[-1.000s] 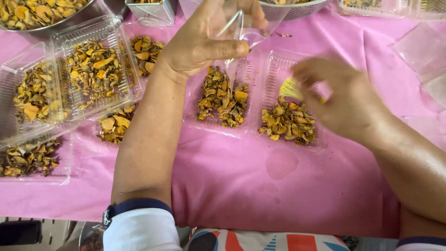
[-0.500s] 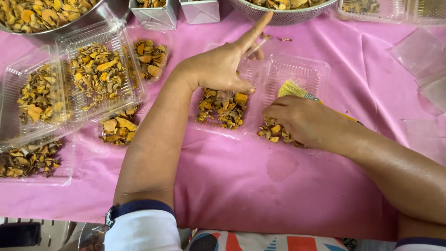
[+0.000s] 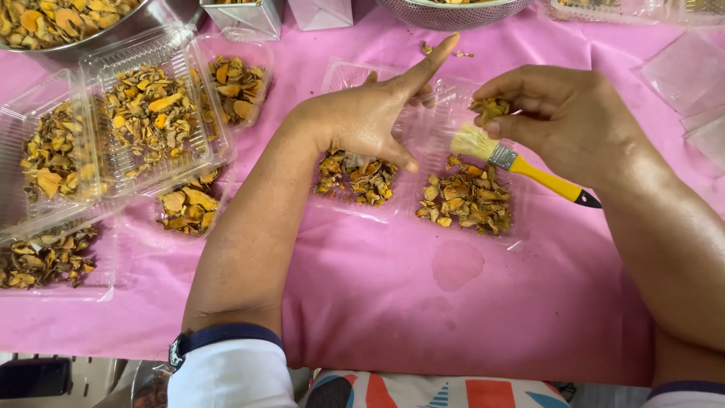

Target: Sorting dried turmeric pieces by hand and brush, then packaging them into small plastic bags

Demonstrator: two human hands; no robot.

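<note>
The pink table cover (image 3: 393, 302) spans the whole work surface and bears a faint damp-looking stain in front of the person; at the far left edge a large metal bowl (image 3: 113, 30) holds a bulk supply of dried orange-yellow slices, and a second metal bowl (image 3: 453, 11) shows at the top centre, its contents barely visible.

On the left stands a group of clear plastic clamshell trays (image 3: 143, 113); several are loaded with slices, one stacked over others, so a good share of the portioning looks done; at the far right lie empty clear trays (image 3: 687, 72), which suggests more remain to be filled.

Directly in front of the person, an open clear tray (image 3: 434, 132) carries two modest heaps of slices (image 3: 468, 200), one in each half; by my judgement this tray is only partly filled.

The left hand (image 3: 370, 117) rests on the left half of that tray, palm down, forefinger extended toward the far side, holding nothing.

The right hand (image 3: 566, 113) is closed over a yellow-handled brush (image 3: 521, 162), bristles pointing to the tray's centre, while its fingertips pinch a small clump of slices (image 3: 489, 108) just above the right half.

A few loose crumbs (image 3: 445, 51) lie on the cover beyond the tray.
</note>
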